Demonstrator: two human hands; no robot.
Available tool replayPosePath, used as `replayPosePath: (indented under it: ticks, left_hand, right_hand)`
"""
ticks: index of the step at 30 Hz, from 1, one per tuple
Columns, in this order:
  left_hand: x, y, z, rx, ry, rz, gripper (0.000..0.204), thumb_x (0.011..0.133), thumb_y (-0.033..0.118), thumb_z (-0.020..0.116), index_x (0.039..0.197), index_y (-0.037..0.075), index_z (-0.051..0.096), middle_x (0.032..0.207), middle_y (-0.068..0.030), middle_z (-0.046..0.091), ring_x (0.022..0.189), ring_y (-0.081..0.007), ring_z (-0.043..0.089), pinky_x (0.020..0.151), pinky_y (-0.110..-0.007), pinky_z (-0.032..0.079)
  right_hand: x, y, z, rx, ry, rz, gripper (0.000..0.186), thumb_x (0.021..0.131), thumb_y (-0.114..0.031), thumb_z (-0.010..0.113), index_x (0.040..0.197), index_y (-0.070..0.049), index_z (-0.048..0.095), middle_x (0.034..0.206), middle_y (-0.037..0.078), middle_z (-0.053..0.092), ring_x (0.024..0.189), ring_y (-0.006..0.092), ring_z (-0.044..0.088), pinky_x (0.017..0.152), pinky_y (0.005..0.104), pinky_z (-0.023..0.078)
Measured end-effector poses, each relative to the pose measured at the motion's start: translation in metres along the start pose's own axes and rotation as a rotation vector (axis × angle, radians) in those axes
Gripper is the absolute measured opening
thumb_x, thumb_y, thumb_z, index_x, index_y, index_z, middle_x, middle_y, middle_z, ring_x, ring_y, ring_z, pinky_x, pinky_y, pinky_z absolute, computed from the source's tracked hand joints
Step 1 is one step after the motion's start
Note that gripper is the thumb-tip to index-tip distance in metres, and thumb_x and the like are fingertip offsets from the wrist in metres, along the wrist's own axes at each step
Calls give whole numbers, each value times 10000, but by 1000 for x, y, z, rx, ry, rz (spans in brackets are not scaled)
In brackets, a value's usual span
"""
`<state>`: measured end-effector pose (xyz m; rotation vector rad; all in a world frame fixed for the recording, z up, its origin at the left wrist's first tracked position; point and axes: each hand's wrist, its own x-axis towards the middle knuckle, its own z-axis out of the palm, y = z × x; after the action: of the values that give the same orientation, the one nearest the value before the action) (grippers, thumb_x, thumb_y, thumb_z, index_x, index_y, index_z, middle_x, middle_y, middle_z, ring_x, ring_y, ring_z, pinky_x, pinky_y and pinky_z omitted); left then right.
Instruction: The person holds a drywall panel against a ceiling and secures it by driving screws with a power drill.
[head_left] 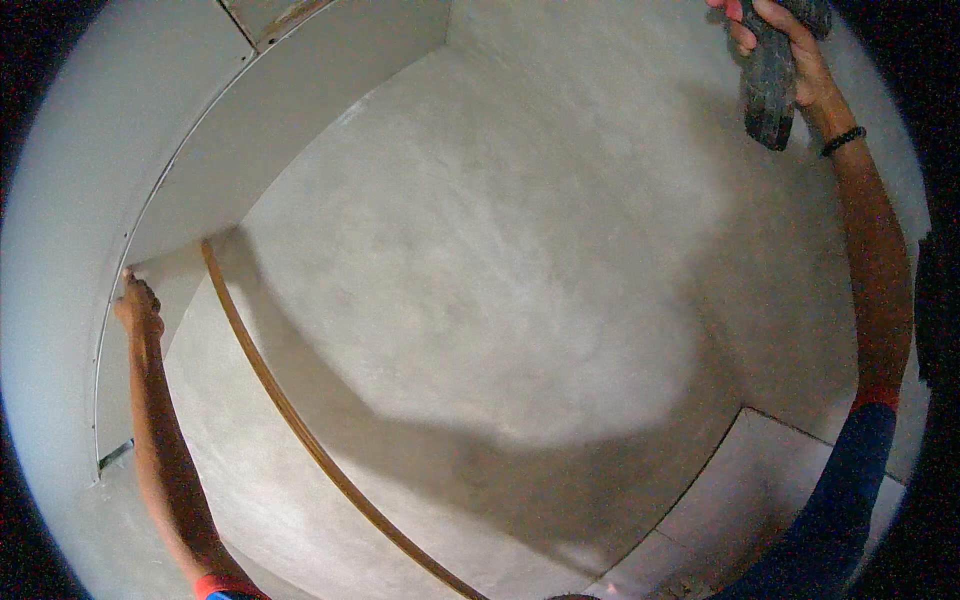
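Observation:
My left hand [140, 306] is at the left, its fingers curled and its thumb extended against the edge of a long grey board [285, 125]. A thin pale strip runs along that edge. At the upper right, my right hand [795, 45] grips a dark grey, dusty tool [769, 95] with a thick block-like end hanging down. The rest of the tool runs out of the top of the view, so its exact kind cannot be told. A dark beaded bracelet is on my right wrist.
A long, narrow tan wooden strip [300, 425] runs from the board's underside to the lower edge. Behind it spreads a rough grey plaster surface [480, 260] with my shadow across it. Pale rectangular panels [745, 480] with dark seams show at the lower right. A brownish gap [282, 22] opens at the top left.

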<state>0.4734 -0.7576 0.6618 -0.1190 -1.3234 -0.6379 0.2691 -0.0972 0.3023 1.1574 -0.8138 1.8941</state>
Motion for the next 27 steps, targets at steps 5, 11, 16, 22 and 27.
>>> replayPosePath:
  ticks: [5, 11, 16, 22, 27]
  left_hand:
    - [3, -1, -7, -32, -17, 63, 432, 852, 358, 577, 539, 129, 386, 470, 14, 375, 358, -89, 306, 337, -250, 221]
    - [5, -4, -11, -53, -9, 98, 452, 856, 365, 573, 526, 138, 363, 461, 17, 359, 351, -85, 290, 332, -246, 209]
    - [6, -8, -14, -37, -6, 81, 456, 862, 366, 569, 527, 147, 352, 457, 25, 356, 349, -81, 292, 327, -244, 210]
    - [10, -10, -18, -61, -13, 50, 434, 859, 365, 578, 545, 142, 377, 460, 25, 366, 350, -79, 293, 330, -247, 207]
    - [13, -13, -16, 6, 27, 9, 419, 849, 375, 589, 563, 132, 402, 474, 20, 383, 355, -84, 305, 333, -247, 215]
  right_hand:
    - [1, -1, -11, 91, -58, 101, 360, 792, -238, 581, 923, 97, 568, 702, 81, 611, 581, 140, 597, 561, 274, 516]
    - [-1, -2, -18, -112, -86, 99, 363, 782, -214, 582, 945, 110, 561, 713, 83, 619, 597, 149, 602, 576, 269, 512]
    - [4, -1, -23, -147, -206, 99, 425, 801, -255, 570, 1043, 93, 534, 747, 79, 605, 620, 145, 574, 606, 264, 489]
    - [8, 10, -52, -175, -282, 151, 469, 833, -323, 565, 1140, 26, 500, 800, 54, 571, 602, 81, 528, 501, 194, 444]
    - [2, 22, -18, -4, 125, 61, 423, 830, -273, 584, 1135, 4, 490, 818, 69, 586, 632, 110, 555, 534, 217, 475]
